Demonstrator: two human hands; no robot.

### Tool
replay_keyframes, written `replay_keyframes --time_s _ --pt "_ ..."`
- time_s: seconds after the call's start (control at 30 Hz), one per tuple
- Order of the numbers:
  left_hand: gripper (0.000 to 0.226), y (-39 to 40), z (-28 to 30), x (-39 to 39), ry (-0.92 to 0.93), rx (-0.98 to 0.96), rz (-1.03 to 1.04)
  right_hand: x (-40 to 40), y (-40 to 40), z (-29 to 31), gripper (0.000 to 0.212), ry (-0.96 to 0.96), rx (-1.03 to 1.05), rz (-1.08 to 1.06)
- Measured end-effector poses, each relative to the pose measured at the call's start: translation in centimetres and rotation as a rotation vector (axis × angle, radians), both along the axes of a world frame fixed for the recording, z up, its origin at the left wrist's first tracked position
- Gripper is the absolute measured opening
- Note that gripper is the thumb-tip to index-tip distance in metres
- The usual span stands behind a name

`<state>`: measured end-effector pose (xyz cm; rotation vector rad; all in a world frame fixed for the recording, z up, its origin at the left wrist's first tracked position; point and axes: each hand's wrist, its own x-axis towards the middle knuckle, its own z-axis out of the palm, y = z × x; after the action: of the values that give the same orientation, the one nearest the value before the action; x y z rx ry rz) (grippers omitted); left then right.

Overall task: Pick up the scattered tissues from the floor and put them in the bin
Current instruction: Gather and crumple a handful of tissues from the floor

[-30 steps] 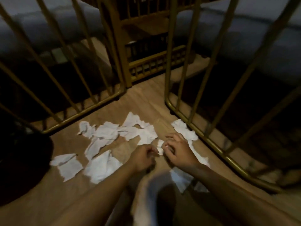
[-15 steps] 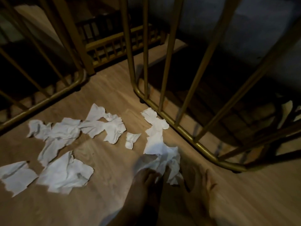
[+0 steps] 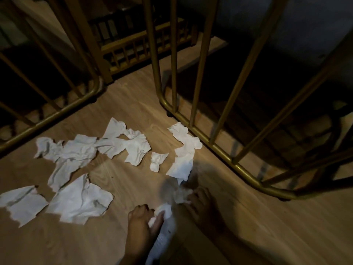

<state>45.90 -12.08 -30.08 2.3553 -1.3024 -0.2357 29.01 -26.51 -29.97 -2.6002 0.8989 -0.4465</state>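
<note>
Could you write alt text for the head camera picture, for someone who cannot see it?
Seen from above, a person's left hand and right hand each grip crumpled white tissue just above a wooden floor. More torn tissues lie scattered to the left, and gold metal railings stand behind in dim light. No bin is in view.

Single head-worn view, angled steeply down and forward, close above the wooden floor (image 3: 267,226); gold metal frames (image 3: 214,148) occupy the far field.
</note>
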Motion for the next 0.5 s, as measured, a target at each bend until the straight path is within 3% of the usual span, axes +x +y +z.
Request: replay_keyframes --time_s 0.07,0.13,0.17,0.27,0.3,0.37,0.5 --pt "0.041 0.1 0.6 0.0 0.155 -0.179 0.015 -0.4 0.4 0.7 0.019 0.002 0.067 -0.012" --pt "0.025 -0.7 1.6 0.3 0.342 -0.259 0.186 -0.8 0.7 0.3 0.021 -0.040 0.055 -0.084" --pt "0.022 -1.3 2.0 0.5 0.462 -0.312 0.289 -0.6 0.8 0.8 0.029 -0.044 0.073 -0.145" --pt "0.008 -3.4 3.5 1.7 0.608 -0.443 0.320 1.9 0.2 3.4 0.071 -0.174 0.100 -0.322" --pt "0.008 -4.3 4.0 2.4 0.654 -0.444 0.303 3.0 -0.8 4.2 0.072 -0.241 0.190 -0.350" --pt "0.018 -6.2 5.3 3.8 0.616 -0.426 0.256 5.2 -3.0 5.1 0.059 -0.240 0.270 -0.345" --pt "0.016 -9.7 6.8 5.7 0.489 -0.345 0.197 9.2 -6.2 4.8 0.043 -0.153 0.134 -0.299"
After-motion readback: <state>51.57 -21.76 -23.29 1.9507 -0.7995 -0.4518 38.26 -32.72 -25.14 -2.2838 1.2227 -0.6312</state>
